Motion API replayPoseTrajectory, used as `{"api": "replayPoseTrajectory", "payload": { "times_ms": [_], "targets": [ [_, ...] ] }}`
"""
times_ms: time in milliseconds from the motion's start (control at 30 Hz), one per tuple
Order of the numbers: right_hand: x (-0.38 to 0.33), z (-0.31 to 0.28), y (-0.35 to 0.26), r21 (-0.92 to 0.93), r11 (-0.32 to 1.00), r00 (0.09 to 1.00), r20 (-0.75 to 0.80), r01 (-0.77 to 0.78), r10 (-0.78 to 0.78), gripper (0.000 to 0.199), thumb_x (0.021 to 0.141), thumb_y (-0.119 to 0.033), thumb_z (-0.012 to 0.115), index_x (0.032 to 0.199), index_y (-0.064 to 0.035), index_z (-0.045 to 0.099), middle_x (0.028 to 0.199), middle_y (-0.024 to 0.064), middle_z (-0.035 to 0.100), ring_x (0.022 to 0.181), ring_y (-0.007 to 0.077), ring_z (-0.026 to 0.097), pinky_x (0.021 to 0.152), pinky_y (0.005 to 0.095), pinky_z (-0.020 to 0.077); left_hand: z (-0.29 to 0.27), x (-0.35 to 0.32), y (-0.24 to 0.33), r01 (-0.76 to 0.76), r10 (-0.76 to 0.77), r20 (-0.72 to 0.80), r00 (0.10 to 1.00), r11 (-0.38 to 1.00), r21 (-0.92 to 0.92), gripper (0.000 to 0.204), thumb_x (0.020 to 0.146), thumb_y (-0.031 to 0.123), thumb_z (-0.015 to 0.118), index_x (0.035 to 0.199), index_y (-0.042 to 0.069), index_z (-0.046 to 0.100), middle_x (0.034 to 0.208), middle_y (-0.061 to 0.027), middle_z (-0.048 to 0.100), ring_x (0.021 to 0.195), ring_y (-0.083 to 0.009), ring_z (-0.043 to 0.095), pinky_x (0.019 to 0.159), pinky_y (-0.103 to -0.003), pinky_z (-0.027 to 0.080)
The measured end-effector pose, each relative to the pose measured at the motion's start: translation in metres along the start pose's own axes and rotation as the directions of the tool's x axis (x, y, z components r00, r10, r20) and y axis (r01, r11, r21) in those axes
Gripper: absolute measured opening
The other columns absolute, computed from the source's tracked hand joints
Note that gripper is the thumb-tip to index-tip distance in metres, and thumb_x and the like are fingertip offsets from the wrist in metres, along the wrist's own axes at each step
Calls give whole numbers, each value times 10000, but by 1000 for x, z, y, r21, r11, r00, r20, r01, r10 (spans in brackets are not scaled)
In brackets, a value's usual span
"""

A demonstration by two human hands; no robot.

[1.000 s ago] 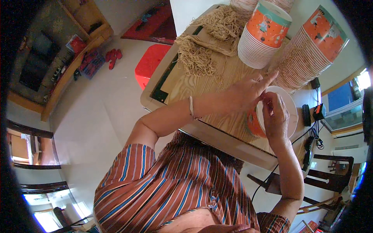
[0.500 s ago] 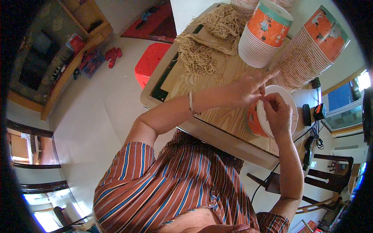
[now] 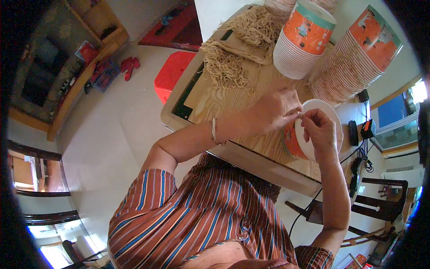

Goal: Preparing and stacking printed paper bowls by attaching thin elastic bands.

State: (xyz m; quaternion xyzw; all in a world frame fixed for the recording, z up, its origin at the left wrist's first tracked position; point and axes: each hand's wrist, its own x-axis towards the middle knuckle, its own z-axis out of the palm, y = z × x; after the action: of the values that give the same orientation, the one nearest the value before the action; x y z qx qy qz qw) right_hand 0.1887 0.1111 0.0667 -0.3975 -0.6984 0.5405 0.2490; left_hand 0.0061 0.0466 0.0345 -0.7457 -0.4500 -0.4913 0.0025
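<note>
A single paper tub [image 3: 295, 141], orange outside and white inside, sits at the right part of the wooden table under my hands. My left hand [image 3: 278, 108] is closed, slightly blurred, and comes from the left to the tub's near-left rim. Over the tub's white mouth, my right hand [image 3: 320, 129] pinches with thumb and forefinger. The fingertips of both hands meet at the rim; a tiny pale bit shows between them, too small to name. Beyond my hands stand a nested stack of orange-and-white tubs [image 3: 299, 56] and a second stack [image 3: 347, 74] with tan strands over its side.
Heaps of tan noodle-like strands [image 3: 224, 67] lie on the far left of the wooden table [image 3: 255, 145]. A red stool [image 3: 172, 74] stands left of it. Black cables and an adapter [image 3: 368, 129] are at the right, with a dark wooden chair [image 3: 378, 204] beyond.
My left hand has closed from a pointing, spread shape into a curled one and drawn slightly back to the left. The right hand stays at the rim, still pinching.
</note>
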Motion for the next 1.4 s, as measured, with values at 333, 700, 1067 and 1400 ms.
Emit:
{"api": "replayPoseTrajectory", "payload": {
  "times_ms": [333, 700, 1067, 1400],
  "targets": [
    [-3, 0, -3, 45, 999, 999, 31, -26, 25, 46, 871, -66, 624, 857, -22, 624, 707, 31, 614, 483, 66, 490, 403, 227, 368, 7, -2, 5, 57, -57, 5, 998, 998, -11, 108, 732, 78, 703, 821, 49, 650, 868, -85, 592, 898, -294, 552, 796, -401, 470],
    [-7, -4, 4, -302, 934, 979, 4, 194, -202, 65, 857, -86, 638, 879, -29, 616, 717, 47, 624, 597, 133, 584, 564, 298, 486, 6, 0, -1, 187, -174, 80, 982, 960, -209, 129, 758, 103, 719, 851, 37, 658, 859, -90, 584, 882, -249, 588, 768, -362, 469],
    [-7, 5, 1, -208, 959, 978, -39, 191, -203, 109, 873, -96, 639, 920, -25, 572, 807, 112, 661, 687, 177, 662, 628, 321, 529, 5, -5, -12, 590, -388, 445, 807, 497, -637, 99, 891, 102, 631, 946, 31, 673, 917, -30, 648, 871, -109, 599, 819, -254, 469],
    [-13, 3, 1, -307, 884, 930, 12, 352, -367, 117, 876, -78, 631, 964, -29, 572, 851, 103, 668, 725, 174, 675, 668, 317, 539, 18, -20, -13, 633, -461, 518, 720, 130, -763, 182, 901, 149, 619, 1000, 3, 665, 950, -37, 669, 928, -122, 610, 869, -269, 472]
  ]
}}
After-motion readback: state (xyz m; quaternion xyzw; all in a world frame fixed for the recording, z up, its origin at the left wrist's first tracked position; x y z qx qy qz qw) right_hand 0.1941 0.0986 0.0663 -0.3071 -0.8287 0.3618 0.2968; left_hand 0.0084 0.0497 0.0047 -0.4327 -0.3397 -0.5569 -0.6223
